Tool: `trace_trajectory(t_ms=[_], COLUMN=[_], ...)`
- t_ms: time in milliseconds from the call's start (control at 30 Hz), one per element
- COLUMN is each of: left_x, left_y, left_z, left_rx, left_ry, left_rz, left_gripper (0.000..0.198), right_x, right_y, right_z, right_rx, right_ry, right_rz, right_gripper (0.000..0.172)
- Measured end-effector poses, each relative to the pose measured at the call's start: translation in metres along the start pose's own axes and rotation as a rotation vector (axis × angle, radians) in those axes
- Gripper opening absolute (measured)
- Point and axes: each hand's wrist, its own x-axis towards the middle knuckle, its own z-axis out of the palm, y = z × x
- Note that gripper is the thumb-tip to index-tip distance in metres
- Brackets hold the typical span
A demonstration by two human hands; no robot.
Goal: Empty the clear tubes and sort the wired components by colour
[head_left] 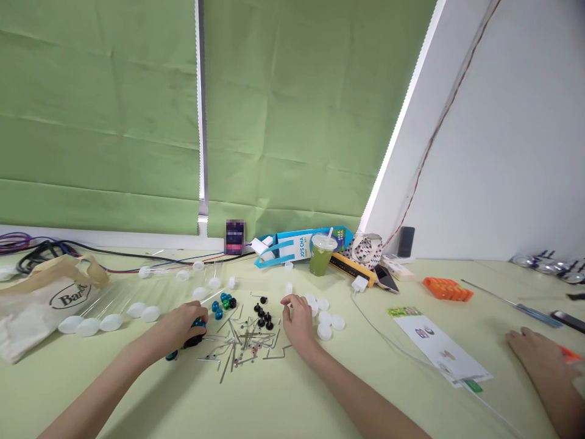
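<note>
My left hand [180, 326] is curled over several blue and black knobs [195, 334] on the table, its fingers closed round them. Part of that group is hidden under the palm. My right hand [298, 322] rests on the table with fingers bent and slightly apart, holding nothing visible. Round white caps [325, 318] lie just right of it. Between my hands is a loose pile of hex keys and thin metal rods [249, 338] with small bits. Behind the pile stand several black thumb screws [262, 314] and a cluster of blue, green and black knobs [223, 303].
Clear tubes with white ends [112, 322] and a cloth bag [41, 299] lie at left. Behind are a green drink cup [320, 255] and a blue bag [292, 246]. A white cable [388, 335], a printed sheet [441, 347], orange parts [448, 289] and another person's hand [542, 360] are at right.
</note>
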Motion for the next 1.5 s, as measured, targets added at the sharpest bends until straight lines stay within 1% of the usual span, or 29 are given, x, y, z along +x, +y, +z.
trace_trajectory(t_ms=[100, 233, 300, 400, 467, 533, 600, 700, 733, 767, 833, 933, 1000, 1067, 1133, 1233, 1300, 1367, 1433, 1500], left_x=[0.004, 0.008, 0.008, 0.007, 0.007, 0.007, 0.006, 0.005, 0.004, 0.003, 0.0, -0.003, -0.003, -0.004, -0.004, -0.008, -0.011, -0.014, -0.015, -0.013], left_y=[-0.005, -0.011, -0.011, -0.005, 0.004, 0.019, 0.038, 0.064, 0.071, 0.077, 0.085, 0.09, 0.092, 0.093, 0.096, 0.103, 0.109, 0.113, 0.115, 0.114], left_z=[0.007, 0.015, 0.016, 0.013, 0.01, 0.009, 0.012, 0.023, 0.028, 0.032, 0.038, 0.044, 0.049, 0.057, 0.066, 0.076, 0.078, 0.077, 0.075, 0.073], left_rx=[-0.066, -0.102, -0.136, -0.214, -0.303, -0.478, -0.761, -1.191, -1.315, -1.431, -1.604, -1.738, -1.75, -1.714, -1.641, -1.47, -1.338, -1.211, -1.09, -0.985], left_ry=[0.022, 0.07, 0.101, 0.157, 0.179, 0.169, 0.122, 0.016, -0.02, -0.067, -0.124, -0.128, -0.077, -0.004, 0.068, 0.192, 0.298, 0.377, 0.407, 0.405], left_rz=[0.032, 0.014, 0.007, 0.005, -0.022, -0.062, -0.087, -0.122, -0.124, -0.113, -0.127, -0.185, -0.202, -0.195, -0.187, -0.19, -0.181, -0.134, -0.072, -0.042], left_gripper=[0.017, 0.018, 0.018, 0.02, 0.024, 0.03, 0.036, 0.036, 0.034, 0.033, 0.029, 0.026, 0.025, 0.027, 0.029, 0.031, 0.031, 0.03, 0.027, 0.025], right_x=[-0.001, -0.002, -0.003, -0.006, -0.008, -0.012, -0.016, -0.023, -0.025, -0.027, -0.029, -0.03, -0.031, -0.033, -0.036, -0.04, -0.041, -0.04, -0.037, -0.035], right_y=[0.001, 0.0, -0.003, -0.011, -0.019, -0.028, -0.038, -0.048, -0.05, -0.051, -0.051, -0.049, -0.049, -0.05, -0.053, -0.058, -0.062, -0.065, -0.067, -0.067], right_z=[-0.002, -0.003, -0.004, -0.006, -0.008, -0.011, -0.013, -0.014, -0.013, -0.012, -0.01, -0.008, -0.007, -0.006, -0.004, 0.0, 0.003, 0.004, 0.005, 0.005], right_rx=[0.028, 0.041, 0.053, 0.094, 0.146, 0.232, 0.352, 0.548, 0.601, 0.643, 0.691, 0.71, 0.725, 0.771, 0.852, 1.012, 1.116, 1.206, 1.281, 1.334], right_ry=[-0.005, 0.001, 0.005, 0.012, 0.017, 0.005, -0.054, -0.2, -0.243, -0.275, -0.317, -0.328, -0.333, -0.353, -0.395, -0.448, -0.445, -0.439, -0.45, -0.464], right_rz=[-0.016, -0.042, -0.061, -0.107, -0.15, -0.205, -0.254, -0.256, -0.245, -0.234, -0.228, -0.225, -0.192, -0.131, -0.05, 0.097, 0.186, 0.252, 0.304, 0.345], right_gripper=[0.023, 0.022, 0.022, 0.021, 0.02, 0.02, 0.023, 0.041, 0.044, 0.044, 0.035, 0.025, 0.022, 0.018, 0.016, 0.016, 0.019, 0.023, 0.027, 0.03])
